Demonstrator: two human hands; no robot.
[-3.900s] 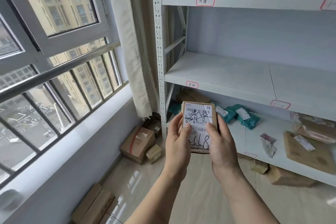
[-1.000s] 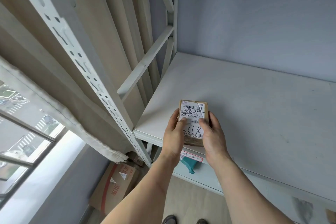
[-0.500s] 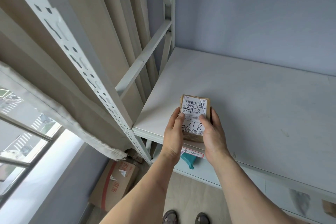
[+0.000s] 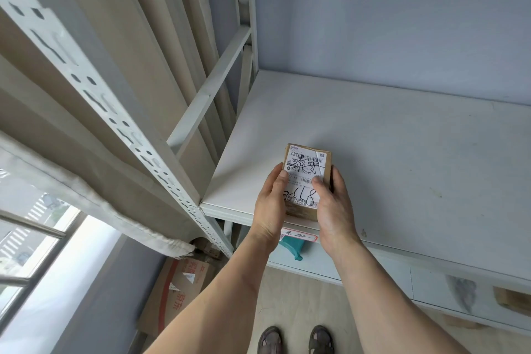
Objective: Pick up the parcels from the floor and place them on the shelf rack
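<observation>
we hold the small parcel (image 4: 307, 178) between our left hand (image 4: 271, 204) and right hand (image 4: 333, 204), thumbs on its label, near the shelf (image 4: 402, 152) front edge; it may already rest there. it looks light, stiff cardboard; gripping the long sides suits it.

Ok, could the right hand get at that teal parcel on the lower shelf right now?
Probably not: the right hand and left hand are both gripping the brown parcel, and the teal parcel sits under the shelf edge.
</observation>
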